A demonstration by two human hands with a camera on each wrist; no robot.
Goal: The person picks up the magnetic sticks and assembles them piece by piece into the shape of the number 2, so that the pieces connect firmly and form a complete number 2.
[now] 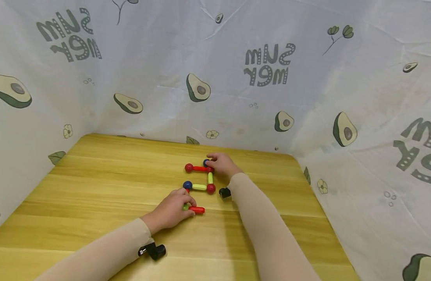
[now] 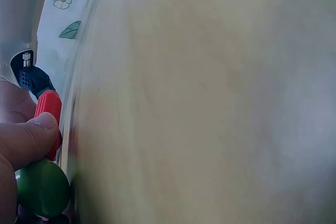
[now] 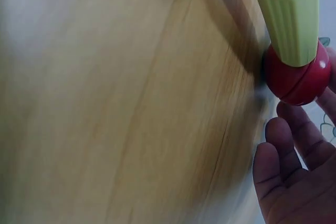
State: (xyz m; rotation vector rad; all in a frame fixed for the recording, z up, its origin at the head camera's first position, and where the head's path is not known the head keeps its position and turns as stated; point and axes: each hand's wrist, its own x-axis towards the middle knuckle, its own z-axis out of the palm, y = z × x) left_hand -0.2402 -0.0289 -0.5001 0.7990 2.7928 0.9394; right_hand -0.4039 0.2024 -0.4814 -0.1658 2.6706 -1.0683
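My left hand (image 1: 171,210) pinches a red magnetic rod (image 1: 197,210) beside a green ball (image 2: 43,188); the left wrist view has the thumb on the rod. A blue ball (image 1: 187,185) stands just beyond, with another red rod partly hidden under the fingers. From it a yellow-green rod (image 1: 199,187) leads to a red ball (image 1: 211,189). A second yellow-green rod (image 1: 210,178) runs to a far red ball (image 3: 298,77). There my right hand (image 1: 224,164) holds a blue ball (image 1: 206,162) between thumb and index finger, its other fingers loosely bent.
A red rod (image 1: 200,169) joins the far corner to a red ball (image 1: 189,168) on its left. Everything lies on a wooden table (image 1: 131,171). Behind and beside it hangs a printed curtain (image 1: 159,78). Black wrist cameras (image 1: 156,251) sit on both sleeves.
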